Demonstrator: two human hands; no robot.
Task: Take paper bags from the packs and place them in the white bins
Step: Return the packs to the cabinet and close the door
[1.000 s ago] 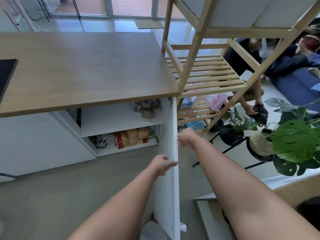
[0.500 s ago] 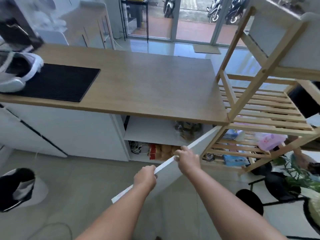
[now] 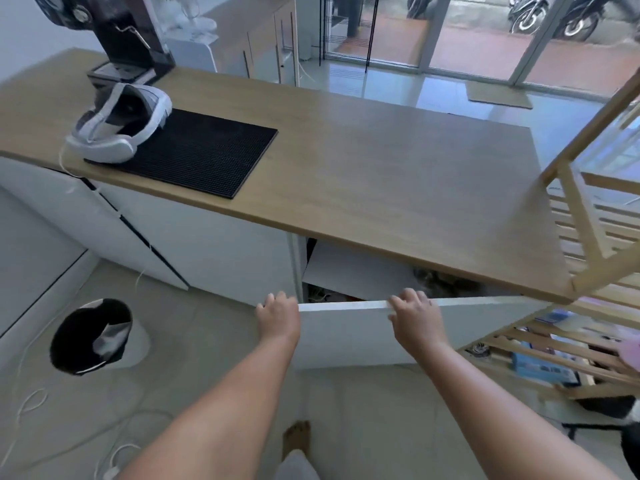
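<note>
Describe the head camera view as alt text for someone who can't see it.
A person's left hand and right hand grip the top edge of a white cabinet door, partly open below a wooden countertop. A black mat and white headset lie on it; a wooden rack stands at right.

The left forearm [image 3: 221,407] and the right forearm [image 3: 485,393] are shown bare, uncovered all the way to the left grip [image 3: 278,315] and the right grip [image 3: 414,315]. A bare foot [image 3: 296,437] is seen on the floor, and light grey clothing [image 3: 297,466] is glimpsed at the lower edge.
</note>
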